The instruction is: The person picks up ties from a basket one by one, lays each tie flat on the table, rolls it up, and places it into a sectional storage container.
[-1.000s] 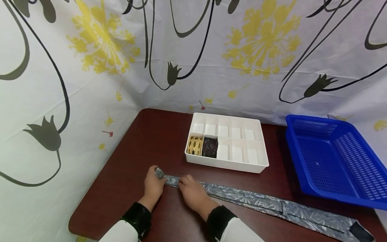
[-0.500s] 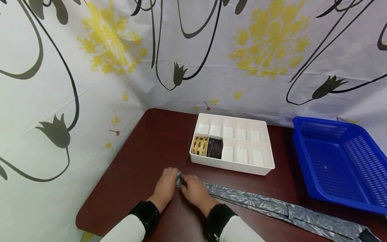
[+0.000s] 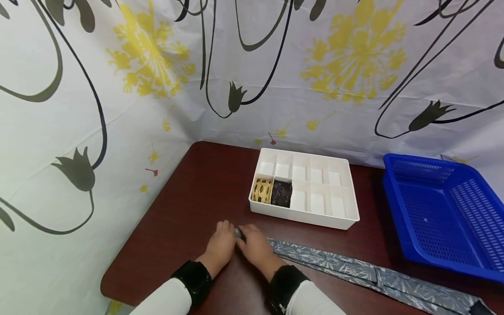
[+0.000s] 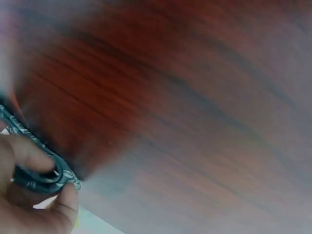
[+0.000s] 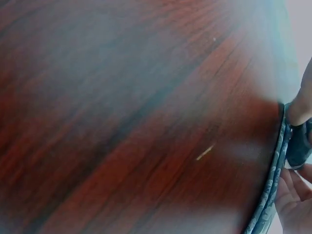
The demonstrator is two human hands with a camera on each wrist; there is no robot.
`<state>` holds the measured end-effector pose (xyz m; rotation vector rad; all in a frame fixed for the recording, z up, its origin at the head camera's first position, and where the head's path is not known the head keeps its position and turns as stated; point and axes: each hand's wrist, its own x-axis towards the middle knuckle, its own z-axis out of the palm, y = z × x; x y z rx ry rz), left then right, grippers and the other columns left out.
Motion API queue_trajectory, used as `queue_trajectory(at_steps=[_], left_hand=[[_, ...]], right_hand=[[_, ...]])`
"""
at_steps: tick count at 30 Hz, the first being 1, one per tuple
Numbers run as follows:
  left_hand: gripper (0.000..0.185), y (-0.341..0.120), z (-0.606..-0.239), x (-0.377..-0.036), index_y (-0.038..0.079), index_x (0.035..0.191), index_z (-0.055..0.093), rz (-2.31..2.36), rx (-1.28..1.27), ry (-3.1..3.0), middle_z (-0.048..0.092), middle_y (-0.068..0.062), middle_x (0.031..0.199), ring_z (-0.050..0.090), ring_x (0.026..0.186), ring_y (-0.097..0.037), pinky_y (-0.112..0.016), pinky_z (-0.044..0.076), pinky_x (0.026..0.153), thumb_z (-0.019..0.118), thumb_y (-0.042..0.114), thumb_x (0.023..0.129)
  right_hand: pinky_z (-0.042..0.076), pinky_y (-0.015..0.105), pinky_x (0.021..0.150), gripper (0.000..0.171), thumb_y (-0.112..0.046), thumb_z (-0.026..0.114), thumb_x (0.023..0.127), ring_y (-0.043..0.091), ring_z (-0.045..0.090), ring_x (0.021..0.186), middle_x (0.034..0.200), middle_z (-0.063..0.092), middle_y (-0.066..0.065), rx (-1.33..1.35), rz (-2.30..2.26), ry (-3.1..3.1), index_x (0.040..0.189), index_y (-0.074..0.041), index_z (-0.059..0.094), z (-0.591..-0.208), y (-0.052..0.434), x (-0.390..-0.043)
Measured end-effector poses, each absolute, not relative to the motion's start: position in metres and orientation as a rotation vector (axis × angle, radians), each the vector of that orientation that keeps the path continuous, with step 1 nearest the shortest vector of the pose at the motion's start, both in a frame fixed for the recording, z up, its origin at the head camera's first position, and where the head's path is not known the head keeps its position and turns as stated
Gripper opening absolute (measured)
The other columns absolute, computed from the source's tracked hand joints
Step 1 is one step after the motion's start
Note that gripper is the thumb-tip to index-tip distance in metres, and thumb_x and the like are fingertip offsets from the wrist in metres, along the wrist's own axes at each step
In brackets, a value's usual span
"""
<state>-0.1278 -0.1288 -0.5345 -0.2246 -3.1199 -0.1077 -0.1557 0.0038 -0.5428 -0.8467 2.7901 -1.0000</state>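
Observation:
A grey patterned necktie [image 3: 338, 267] lies flat along the near part of the dark wooden table [image 3: 189, 192], running off to the lower right. Its left end is rolled into a small coil [image 3: 238, 233]. My left hand [image 3: 221, 243] and right hand [image 3: 255, 246] meet side by side over that coil, fingers curled around it. In the left wrist view my fingers [image 4: 29, 156] pinch the coil [image 4: 46, 178]. The right wrist view shows the tie's edge [image 5: 273, 190] beside my palm [image 5: 295, 204].
A white divided organiser box [image 3: 346, 192] stands behind the hands, with a yellow rolled tie [image 3: 261, 190] and a dark rolled tie [image 3: 281, 193] in its two near-left cells. A blue plastic basket [image 3: 441, 218] sits at the right. A flowered curtain [image 3: 118, 109] surrounds the table.
Both hands have moved right along the tie, drawing together. The rolled end has grown and less flat tie shows between the hands.

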Motion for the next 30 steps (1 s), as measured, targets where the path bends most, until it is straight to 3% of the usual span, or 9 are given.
queue_trajectory(at_steps=[5,8,13,20,24,27,30], left_hand=[[0.05,-0.135,-0.528,-0.126,-0.014,0.128,0.05,-0.659,-0.033,-3.158,0.046,-0.025,0.125,0.041,0.113,-0.036,-0.04,0.049,0.085,0.062,0.011,0.087],[0.048,-0.14,-0.523,-0.128,-0.015,0.128,0.049,-0.942,0.13,-3.067,0.049,-0.029,0.124,0.047,0.115,-0.042,-0.049,0.046,0.091,0.057,0.012,0.09],[0.043,-0.146,-0.521,-0.133,-0.013,0.126,0.05,-1.123,0.261,-2.998,0.061,-0.027,0.111,0.061,0.099,-0.037,-0.047,0.051,0.081,0.06,0.012,0.093],[0.036,-0.146,-0.525,-0.132,-0.012,0.116,0.058,-1.124,0.303,-2.966,0.063,-0.025,0.105,0.063,0.094,-0.036,-0.045,0.052,0.077,0.065,0.013,0.09],[0.035,-0.143,-0.524,-0.131,-0.01,0.109,0.058,-1.249,0.336,-2.929,0.064,-0.02,0.095,0.061,0.082,-0.029,-0.04,0.051,0.071,0.069,0.014,0.085],[0.04,-0.141,-0.528,-0.131,-0.008,0.111,0.054,-1.401,0.312,-2.903,0.062,-0.019,0.097,0.058,0.083,-0.027,-0.038,0.05,0.07,0.072,0.007,0.078],[0.052,-0.139,-0.532,-0.131,-0.006,0.12,0.05,-1.5,0.221,-2.883,0.06,-0.022,0.109,0.058,0.093,-0.03,-0.038,0.049,0.073,0.071,-0.004,0.073]], right_hand=[[0.051,0.041,0.088,0.033,-0.012,0.07,0.086,0.026,0.06,0.103,0.108,0.061,0.011,-0.838,-0.971,2.804,0.116,0.003,0.064,-0.545,0.003,-0.155],[0.051,0.039,0.086,0.032,-0.008,0.073,0.082,0.025,0.059,0.1,0.105,0.06,0.009,-0.847,-0.96,2.828,0.111,0.002,0.065,-0.547,0.003,-0.155],[0.051,0.038,0.083,0.032,-0.008,0.077,0.079,0.024,0.058,0.097,0.101,0.059,0.008,-0.845,-1.005,2.835,0.107,0.002,0.067,-0.547,0.005,-0.156],[0.051,0.04,0.085,0.025,-0.009,0.064,0.091,0.027,0.06,0.097,0.102,0.06,0.011,-0.827,-1.1,2.723,0.111,0.005,0.067,-0.546,0.008,-0.16],[0.051,0.037,0.082,0.019,-0.002,0.065,0.089,0.025,0.06,0.092,0.096,0.059,0.009,-0.813,-1.079,2.76,0.106,0.003,0.068,-0.546,0.006,-0.162],[0.052,0.036,0.081,0.016,-0.001,0.065,0.088,0.024,0.06,0.091,0.095,0.058,0.008,-0.801,-1.077,2.782,0.103,0.002,0.069,-0.548,0.005,-0.163],[0.052,0.036,0.08,0.016,0.001,0.065,0.087,0.023,0.06,0.091,0.095,0.058,0.007,-0.779,-1.101,2.79,0.102,0.002,0.069,-0.55,0.005,-0.164]])
